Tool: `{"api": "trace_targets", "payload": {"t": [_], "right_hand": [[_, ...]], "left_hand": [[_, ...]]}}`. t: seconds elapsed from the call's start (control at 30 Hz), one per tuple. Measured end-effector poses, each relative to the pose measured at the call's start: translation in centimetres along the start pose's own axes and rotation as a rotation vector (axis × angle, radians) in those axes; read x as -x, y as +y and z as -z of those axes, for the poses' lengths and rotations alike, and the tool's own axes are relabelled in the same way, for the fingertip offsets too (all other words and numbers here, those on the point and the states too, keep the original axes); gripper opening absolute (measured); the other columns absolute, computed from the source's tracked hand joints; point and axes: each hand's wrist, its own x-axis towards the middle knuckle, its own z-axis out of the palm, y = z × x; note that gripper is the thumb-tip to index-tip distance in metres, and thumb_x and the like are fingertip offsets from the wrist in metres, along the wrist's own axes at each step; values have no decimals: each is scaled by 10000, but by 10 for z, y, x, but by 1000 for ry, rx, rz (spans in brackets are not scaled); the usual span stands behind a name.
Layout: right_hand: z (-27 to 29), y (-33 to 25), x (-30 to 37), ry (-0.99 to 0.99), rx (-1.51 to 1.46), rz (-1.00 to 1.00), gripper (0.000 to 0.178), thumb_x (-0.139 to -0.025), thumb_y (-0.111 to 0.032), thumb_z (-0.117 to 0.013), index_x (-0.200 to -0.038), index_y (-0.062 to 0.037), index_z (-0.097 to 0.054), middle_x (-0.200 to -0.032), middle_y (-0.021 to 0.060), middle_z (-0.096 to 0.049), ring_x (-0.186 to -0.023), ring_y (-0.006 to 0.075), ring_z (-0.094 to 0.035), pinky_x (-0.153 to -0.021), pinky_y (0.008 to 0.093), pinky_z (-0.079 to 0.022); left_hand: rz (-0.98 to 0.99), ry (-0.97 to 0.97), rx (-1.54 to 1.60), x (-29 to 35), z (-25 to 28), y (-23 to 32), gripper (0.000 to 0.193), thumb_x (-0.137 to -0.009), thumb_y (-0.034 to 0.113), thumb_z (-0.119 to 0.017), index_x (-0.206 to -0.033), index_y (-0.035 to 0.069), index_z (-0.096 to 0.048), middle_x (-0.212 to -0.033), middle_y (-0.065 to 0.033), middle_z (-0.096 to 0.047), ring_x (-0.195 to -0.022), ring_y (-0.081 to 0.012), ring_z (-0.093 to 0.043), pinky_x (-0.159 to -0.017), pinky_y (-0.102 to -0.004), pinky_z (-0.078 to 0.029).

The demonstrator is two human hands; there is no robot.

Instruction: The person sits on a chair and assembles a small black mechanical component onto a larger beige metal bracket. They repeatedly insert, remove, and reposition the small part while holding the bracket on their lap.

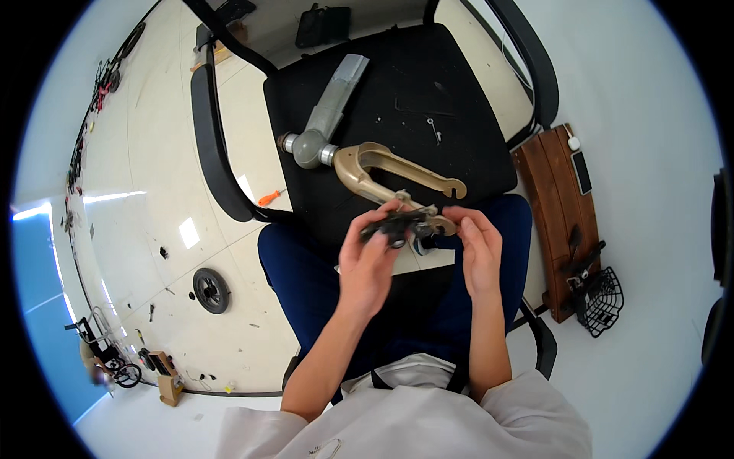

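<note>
On the tiled floor: a small black wheel (212,291) lies at left, an orange screwdriver (269,199) nearer the chair.
Bronze fork: we see it (350,170) lying across the black seat (451,69), its near leg reaching out over our lap.
Left hand: our fingers and thumb (367,264) pinch a dark mechanical part (394,227) against that near leg; motion blur hides its detail.
Right hand: our thumb and fingers (480,249), half curled, meet at the slotted tip of the leg; we cannot tell how firmly they grip.
Handling: we judge it best to steady the tip with the right, letting the left align the part squarely before any pressure; a skewed seat could bind it.
Wooden bench: at right, its brown top (547,183) carries a phone (581,172), well apart from our work.
</note>
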Motion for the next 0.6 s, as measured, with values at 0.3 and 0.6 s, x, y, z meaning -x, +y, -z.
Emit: {"api": "trace_targets", "payload": {"t": [0.3,0.6], "right_hand": [[1,-19,27,99,-60,23,276,-1041,-167,-535,-1249,4,-594,-1135,70,-641,-1008,96,-610,-877,231,-472],[11,-38,38,-101,-108,100,262,-1005,-153,-610,-1241,-43,-579,-1021,19,-650,-881,57,-612,-725,191,-488]], "left_hand": [[-154,-55,-68,2,-65,-73,243,-1060,102,-414,-1303,84,-404,-1543,-142,-370,-1421,-275,-385,-1128,-435,-396],[-259,-206,-637,46,-50,-47,500,-1021,167,-507,-1483,22,-381,-1582,-202,-325,-1487,-293,-271,-1183,-409,-256]]}}
